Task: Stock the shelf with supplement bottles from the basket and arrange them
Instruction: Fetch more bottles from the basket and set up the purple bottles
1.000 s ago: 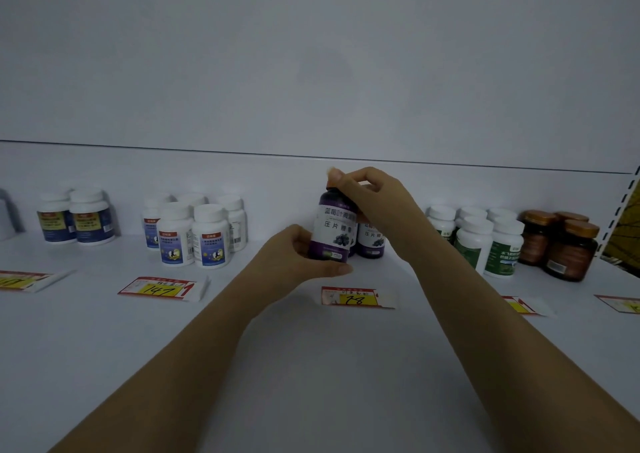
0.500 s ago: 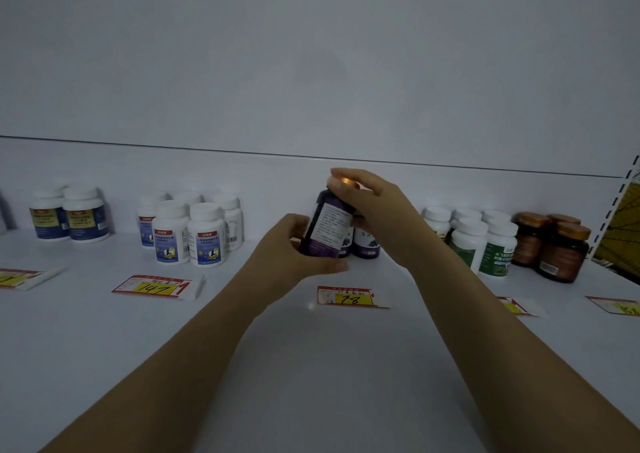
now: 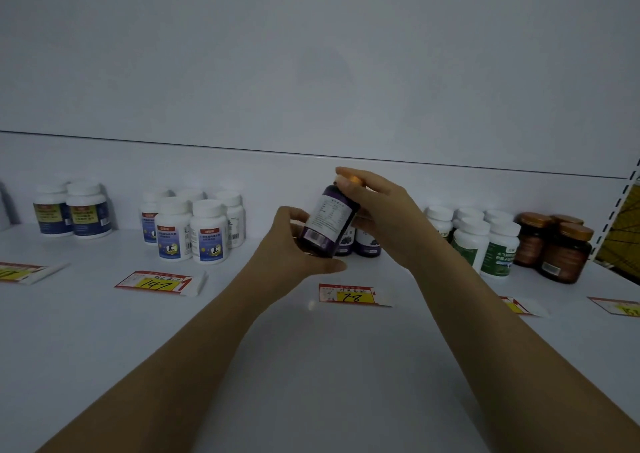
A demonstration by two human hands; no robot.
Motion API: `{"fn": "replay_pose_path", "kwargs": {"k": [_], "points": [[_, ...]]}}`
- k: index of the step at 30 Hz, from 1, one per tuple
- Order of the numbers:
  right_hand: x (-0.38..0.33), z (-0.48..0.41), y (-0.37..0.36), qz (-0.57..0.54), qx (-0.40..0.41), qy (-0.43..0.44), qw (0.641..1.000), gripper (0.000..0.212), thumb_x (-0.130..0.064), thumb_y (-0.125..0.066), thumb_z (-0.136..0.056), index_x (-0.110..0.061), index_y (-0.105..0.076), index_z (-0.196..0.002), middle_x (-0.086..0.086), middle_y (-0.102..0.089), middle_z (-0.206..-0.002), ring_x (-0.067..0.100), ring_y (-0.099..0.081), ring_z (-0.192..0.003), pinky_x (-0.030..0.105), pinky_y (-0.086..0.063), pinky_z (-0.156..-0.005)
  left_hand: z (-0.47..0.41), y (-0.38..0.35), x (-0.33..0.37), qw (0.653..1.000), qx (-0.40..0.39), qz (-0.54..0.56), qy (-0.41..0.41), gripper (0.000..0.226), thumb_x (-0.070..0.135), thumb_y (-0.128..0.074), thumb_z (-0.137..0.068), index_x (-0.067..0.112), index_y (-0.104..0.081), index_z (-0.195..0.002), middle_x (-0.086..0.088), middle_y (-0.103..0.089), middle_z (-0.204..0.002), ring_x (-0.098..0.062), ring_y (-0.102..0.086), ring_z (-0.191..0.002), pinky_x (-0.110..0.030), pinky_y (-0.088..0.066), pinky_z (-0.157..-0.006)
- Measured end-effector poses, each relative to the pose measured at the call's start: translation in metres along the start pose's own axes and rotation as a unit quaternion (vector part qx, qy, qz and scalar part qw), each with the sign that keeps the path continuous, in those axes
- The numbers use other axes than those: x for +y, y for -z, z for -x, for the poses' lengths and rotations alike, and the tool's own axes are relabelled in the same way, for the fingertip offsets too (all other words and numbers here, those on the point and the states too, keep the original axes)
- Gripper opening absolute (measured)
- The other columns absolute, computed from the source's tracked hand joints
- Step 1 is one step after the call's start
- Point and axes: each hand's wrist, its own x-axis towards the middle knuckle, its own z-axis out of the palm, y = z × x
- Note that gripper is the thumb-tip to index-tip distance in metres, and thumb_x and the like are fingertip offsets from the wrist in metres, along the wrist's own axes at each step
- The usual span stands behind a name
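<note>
Above the white shelf [image 3: 311, 366], purple bottle [image 3: 327, 222] tilts.

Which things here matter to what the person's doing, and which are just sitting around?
In use: purple bottle, tilted, gripped by left hand and right hand; shelved purple bottles behind it.
Idle: blue-label white bottles, green-label bottles, brown jars, price tags.

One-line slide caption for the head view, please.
Left hand at the base and right hand at the top hold a tilted purple bottle over the shelf, back label toward the camera.
</note>
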Motion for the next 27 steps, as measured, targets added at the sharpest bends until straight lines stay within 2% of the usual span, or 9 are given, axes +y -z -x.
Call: {"fn": "replay_pose_path", "kwargs": {"k": [3, 5, 7, 9, 12, 15, 20, 24, 27], "points": [[-0.001, -0.001, 0.006, -0.053, -0.003, -0.010, 0.999, 0.034, -0.019, -0.058, -0.092, -0.014, -0.057, -0.125, 0.010, -0.064, -0.117, 0.025, -0.063, -0.106, 0.039, -0.055, -0.088, 0.002, 0.002, 0.004, 0.991, -0.079, 0.096, 0.040, 0.055, 0.017, -0.076, -0.074, 0.023, -0.047, -0.119, 0.005, -0.065, -0.106, -0.007, -0.065, -0.093, -0.016, -0.054, -0.073], [0.000, -0.002, 0.007, -0.052, -0.016, -0.007, 0.999, 0.034, -0.017, -0.055, -0.094, -0.009, -0.056, -0.126, 0.013, -0.065, -0.117, 0.027, -0.063, -0.108, 0.040, -0.053, -0.092, 0.004, 0.001, 0.006, 0.990, -0.098, 0.095, 0.032, 0.043, 0.014, -0.075, -0.075, 0.026, -0.055, -0.112, 0.009, -0.069, -0.099, -0.004, -0.067, -0.090, -0.013, -0.054, -0.070], [0.001, -0.001, 0.003, -0.034, -0.022, -0.003, 0.999, 0.030, -0.018, -0.053, -0.095, -0.009, -0.058, -0.123, 0.012, -0.066, -0.114, 0.027, -0.063, -0.107, 0.038, -0.052, -0.093, 0.005, -0.001, 0.005, 0.995, -0.073, 0.066, 0.016, 0.048, 0.014, -0.078, -0.071, 0.023, -0.057, -0.113, 0.007, -0.070, -0.100, -0.005, -0.067, -0.090, -0.015, -0.054, -0.074], [0.001, 0.000, -0.002, 0.007, -0.014, 0.008, 1.000, 0.024, -0.028, -0.054, -0.094, -0.017, -0.063, -0.113, 0.005, -0.067, -0.109, 0.021, -0.064, -0.104, 0.035, -0.054, -0.089, 0.004, -0.002, 0.004, 1.000, -0.025, 0.018, 0.003, 0.058, 0.019, -0.083, -0.066, 0.021, -0.054, -0.116, 0.007, -0.066, -0.102, -0.007, -0.065, -0.090, -0.016, -0.053, -0.075], [0.001, 0.000, -0.003, 0.062, 0.000, 0.017, 0.998, 0.035, -0.040, -0.060, -0.089, -0.021, -0.063, -0.118, 0.001, -0.067, -0.110, 0.016, -0.065, -0.100, 0.031, -0.055, -0.085, 0.005, -0.001, 0.004, 0.998, 0.014, -0.054, -0.021, 0.062, 0.026, -0.085, -0.064, 0.026, -0.047, -0.114, 0.015, -0.059, -0.098, 0.001, -0.058, -0.085, -0.006, -0.046, -0.059], [0.001, -0.001, 0.001, 0.039, 0.011, -0.002, 0.999, 0.038, -0.034, -0.061, -0.089, -0.014, -0.062, -0.121, 0.006, -0.067, -0.110, 0.019, -0.066, -0.099, 0.030, -0.056, -0.083, 0.005, -0.002, 0.003, 0.999, -0.017, -0.034, -0.008, 0.065, 0.023, -0.084, -0.064, 0.025, -0.050, -0.119, 0.010, -0.061, -0.106, -0.004, -0.061, -0.091, -0.010, -0.048, -0.068], [0.000, -0.001, 0.004, -0.015, 0.018, -0.040, 0.999, 0.033, -0.030, -0.059, -0.092, -0.003, -0.065, -0.110, 0.014, -0.068, -0.105, 0.029, -0.066, -0.098, 0.038, -0.055, -0.089, 0.006, 0.001, 0.005, 0.998, -0.056, 0.022, 0.011, 0.053, 0.012, -0.080, -0.070, 0.019, -0.057, -0.118, 0.004, -0.067, -0.110, -0.011, -0.066, -0.096, -0.022, -0.052, -0.083], [-0.001, -0.001, 0.004, -0.006, 0.010, -0.048, 0.999, 0.027, -0.032, -0.059, -0.092, -0.008, -0.066, -0.102, 0.014, -0.069, -0.104, 0.029, -0.067, -0.099, 0.041, -0.054, -0.091, 0.005, 0.002, 0.004, 0.998, -0.057, 0.037, 0.009, 0.049, 0.014, -0.082, -0.066, 0.024, -0.059, -0.108, 0.006, -0.070, -0.102, -0.008, -0.068, -0.089, -0.012, -0.052, -0.068], [0.000, 0.001, 0.003, 0.000, 0.009, -0.049, 0.999, 0.024, -0.033, -0.059, -0.091, -0.011, -0.066, -0.099, 0.012, -0.069, -0.102, 0.028, -0.067, -0.098, 0.041, -0.054, -0.091, 0.005, 0.001, 0.004, 0.997, -0.067, 0.045, 0.012, 0.046, 0.015, -0.083, -0.064, 0.030, -0.059, -0.099, 0.007, -0.070, -0.099, -0.005, -0.069, -0.086, -0.011, -0.051, -0.064]]}}
